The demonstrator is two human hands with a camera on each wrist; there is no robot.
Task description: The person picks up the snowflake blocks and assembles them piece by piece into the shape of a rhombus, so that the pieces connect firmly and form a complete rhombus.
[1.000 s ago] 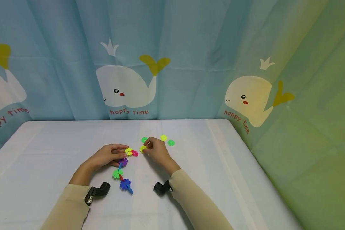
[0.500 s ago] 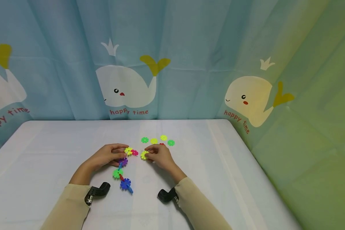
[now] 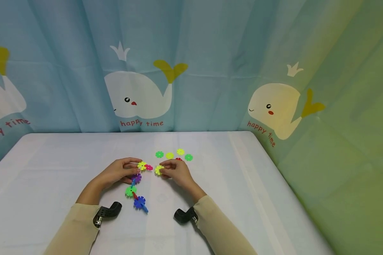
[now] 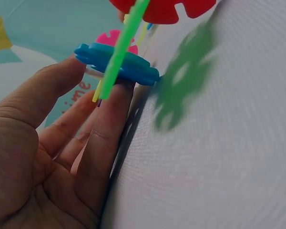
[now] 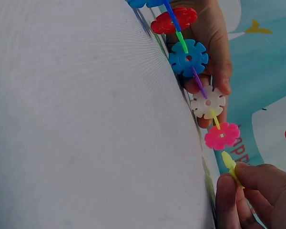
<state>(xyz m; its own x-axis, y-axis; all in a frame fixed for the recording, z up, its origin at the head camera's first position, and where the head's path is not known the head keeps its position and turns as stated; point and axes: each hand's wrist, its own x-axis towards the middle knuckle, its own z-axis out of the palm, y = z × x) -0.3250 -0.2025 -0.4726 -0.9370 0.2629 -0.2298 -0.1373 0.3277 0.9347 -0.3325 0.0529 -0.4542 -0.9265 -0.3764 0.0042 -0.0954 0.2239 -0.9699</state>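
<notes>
A chain of notched plastic snowflake discs stretches across the white table, with a blue disc (image 3: 139, 202) and a green disc (image 3: 131, 191) toward its near end. My left hand (image 3: 116, 172) grips the chain near its far end, thumb and fingers around a white disc (image 5: 208, 102). Past that hand, a yellow disc (image 3: 142, 166) and a pink disc (image 3: 149, 167) form the chain's tip. Between thumb and fingers, my right hand (image 3: 178, 173) pinches a separate yellow disc (image 5: 229, 162), held nearly edge-on just short of the pink one with a small gap between them.
Behind my right hand lie several loose discs: a green disc (image 3: 159, 154), a yellow disc (image 3: 180, 152), another green disc (image 3: 188, 157) and a partly hidden red disc (image 3: 178, 159). A blue curtain (image 3: 210, 99) printed with whales hangs behind the table (image 3: 229, 198).
My right hand has drawn back toward the near side with its yellow disc, uncovering loose yellow and red discs. My left hand and the chain have stayed about where they were.
</notes>
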